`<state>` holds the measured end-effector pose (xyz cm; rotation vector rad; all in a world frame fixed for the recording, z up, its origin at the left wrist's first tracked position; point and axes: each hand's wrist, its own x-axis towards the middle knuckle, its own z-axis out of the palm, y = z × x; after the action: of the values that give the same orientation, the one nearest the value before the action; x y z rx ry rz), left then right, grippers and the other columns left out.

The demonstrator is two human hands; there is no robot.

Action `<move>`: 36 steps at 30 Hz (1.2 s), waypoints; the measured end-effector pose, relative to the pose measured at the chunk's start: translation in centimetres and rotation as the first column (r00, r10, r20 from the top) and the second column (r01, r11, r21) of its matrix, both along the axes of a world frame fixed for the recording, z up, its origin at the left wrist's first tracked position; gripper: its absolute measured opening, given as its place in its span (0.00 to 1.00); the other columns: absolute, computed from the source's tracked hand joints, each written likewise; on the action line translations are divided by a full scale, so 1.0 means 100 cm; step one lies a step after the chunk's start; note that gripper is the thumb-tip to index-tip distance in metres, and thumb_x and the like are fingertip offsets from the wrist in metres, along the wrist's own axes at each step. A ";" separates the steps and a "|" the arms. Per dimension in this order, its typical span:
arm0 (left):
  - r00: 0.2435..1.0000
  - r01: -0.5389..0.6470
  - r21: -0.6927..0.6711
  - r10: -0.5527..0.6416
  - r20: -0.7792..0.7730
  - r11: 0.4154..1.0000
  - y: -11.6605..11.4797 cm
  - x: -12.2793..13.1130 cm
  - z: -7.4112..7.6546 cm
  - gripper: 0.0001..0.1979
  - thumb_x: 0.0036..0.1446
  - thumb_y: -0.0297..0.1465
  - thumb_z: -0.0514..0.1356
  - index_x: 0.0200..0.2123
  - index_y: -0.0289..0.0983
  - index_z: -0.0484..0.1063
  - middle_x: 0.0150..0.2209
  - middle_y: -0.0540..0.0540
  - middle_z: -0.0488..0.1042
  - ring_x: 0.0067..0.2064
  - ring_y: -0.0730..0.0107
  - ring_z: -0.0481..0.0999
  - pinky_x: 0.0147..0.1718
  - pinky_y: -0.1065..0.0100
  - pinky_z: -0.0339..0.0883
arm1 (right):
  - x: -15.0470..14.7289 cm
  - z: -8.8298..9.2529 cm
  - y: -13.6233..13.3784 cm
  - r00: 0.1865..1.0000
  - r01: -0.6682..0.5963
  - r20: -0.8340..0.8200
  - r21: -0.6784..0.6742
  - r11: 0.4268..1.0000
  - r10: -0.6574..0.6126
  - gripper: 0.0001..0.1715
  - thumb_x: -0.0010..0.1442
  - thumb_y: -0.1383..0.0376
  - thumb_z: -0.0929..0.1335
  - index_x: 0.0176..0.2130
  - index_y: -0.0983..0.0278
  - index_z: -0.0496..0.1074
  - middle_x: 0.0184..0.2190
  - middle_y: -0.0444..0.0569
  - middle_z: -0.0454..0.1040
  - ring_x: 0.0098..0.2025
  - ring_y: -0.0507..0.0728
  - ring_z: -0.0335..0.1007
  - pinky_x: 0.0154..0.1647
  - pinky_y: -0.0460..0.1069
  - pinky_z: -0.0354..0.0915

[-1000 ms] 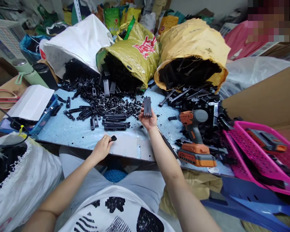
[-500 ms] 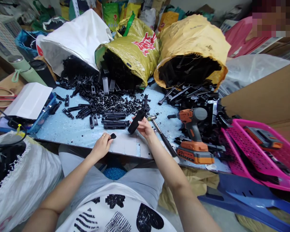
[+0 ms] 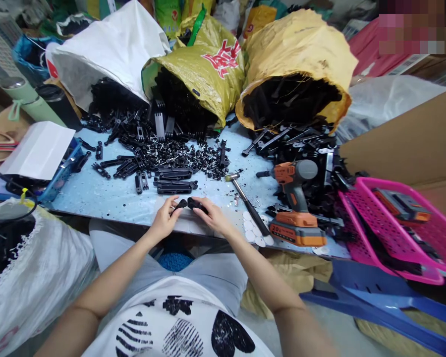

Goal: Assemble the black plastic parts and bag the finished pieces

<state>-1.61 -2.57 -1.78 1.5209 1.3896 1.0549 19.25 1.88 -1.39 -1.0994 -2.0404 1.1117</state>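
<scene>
**Workbench surroundings**

A pale blue table (image 3: 107, 198) stood in the middle, under even light. Far side: a white sack (image 3: 107, 54) and two yellow sacks (image 3: 301, 54). Right: a cardboard wall (image 3: 405, 144), a pink basket (image 3: 394, 223). Near right: a blue plastic chair (image 3: 375, 297).

Cluttered assembly workshop, sacks (image 3: 299, 54) spilling black plastic parts (image 3: 163, 148) at frame top, cordless drill (image 3: 295, 198) on table (image 3: 107, 196) centre right

Bright even light, soft shadows, warped edges
</scene>
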 end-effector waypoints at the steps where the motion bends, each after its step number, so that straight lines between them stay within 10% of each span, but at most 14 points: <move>1: 0.999 -0.008 -0.014 0.009 0.044 1.000 0.000 0.005 0.002 0.21 0.61 0.36 0.51 0.56 0.38 0.58 0.40 0.45 0.69 0.26 0.77 0.69 0.25 0.72 0.65 | -0.014 0.000 -0.003 0.989 0.016 -0.146 -0.134 0.991 -0.036 0.26 0.61 0.51 0.62 0.57 0.51 0.63 0.39 0.48 0.74 0.38 0.58 0.72 0.42 0.56 0.69; 4: 0.997 -0.046 0.002 0.046 0.054 0.999 -0.001 0.011 0.010 0.21 0.62 0.37 0.51 0.57 0.39 0.62 0.44 0.43 0.69 0.26 0.78 0.69 0.25 0.72 0.66 | -0.038 0.001 -0.010 0.883 -0.028 -0.423 -0.484 0.875 -0.206 0.31 0.60 0.48 0.61 0.61 0.51 0.57 0.25 0.41 0.72 0.22 0.52 0.68 0.25 0.49 0.69; 7: 0.999 -0.044 0.102 0.047 -0.026 0.994 -0.002 0.009 0.019 0.19 0.62 0.36 0.52 0.55 0.39 0.65 0.44 0.42 0.71 0.40 0.68 0.73 0.39 0.67 0.69 | -0.041 0.005 -0.009 0.855 -0.059 -0.461 -0.543 0.838 -0.238 0.31 0.60 0.49 0.62 0.60 0.51 0.60 0.24 0.41 0.72 0.22 0.51 0.68 0.23 0.47 0.69; 14: 0.953 0.007 0.221 0.061 -0.298 0.975 -0.011 0.009 0.028 0.19 0.64 0.35 0.49 0.55 0.38 0.66 0.42 0.41 0.71 0.45 0.64 0.72 0.46 0.63 0.67 | -0.021 0.018 0.002 0.973 -0.046 -0.231 -0.073 0.996 0.028 0.28 0.58 0.55 0.67 0.57 0.51 0.64 0.46 0.47 0.71 0.35 0.54 0.70 0.41 0.52 0.70; 24: 0.928 -0.186 0.531 0.325 -0.181 0.827 -0.014 0.029 0.027 0.19 0.65 0.30 0.48 0.57 0.37 0.64 0.40 0.41 0.70 0.42 0.68 0.72 0.41 0.67 0.69 | -0.045 0.015 -0.021 0.969 0.109 -0.240 0.225 0.968 -0.053 0.29 0.63 0.56 0.62 0.62 0.59 0.58 0.50 0.53 0.70 0.49 0.57 0.67 0.52 0.53 0.64; 30: 0.961 -0.094 0.531 0.216 -0.172 0.842 -0.006 0.020 0.023 0.18 0.65 0.30 0.48 0.56 0.38 0.65 0.42 0.40 0.71 0.42 0.67 0.72 0.42 0.65 0.69 | -0.059 0.006 -0.034 0.961 0.196 -0.239 0.226 0.954 -0.141 0.30 0.64 0.55 0.60 0.63 0.58 0.55 0.51 0.52 0.69 0.50 0.57 0.67 0.51 0.52 0.65; 36: 0.850 -0.172 0.321 0.305 -0.429 0.931 -0.010 0.009 0.001 0.24 0.61 0.26 0.48 0.61 0.36 0.56 0.52 0.34 0.65 0.55 0.56 0.65 0.50 0.54 0.64 | -0.016 0.012 0.063 0.939 -0.003 0.328 0.313 0.950 -0.105 0.24 0.67 0.58 0.55 0.60 0.56 0.60 0.52 0.50 0.68 0.51 0.57 0.64 0.49 0.53 0.64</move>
<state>-0.69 -3.55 -1.69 1.9361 1.8750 1.1035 17.61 8.14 -0.16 -1.2369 -2.3358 0.5704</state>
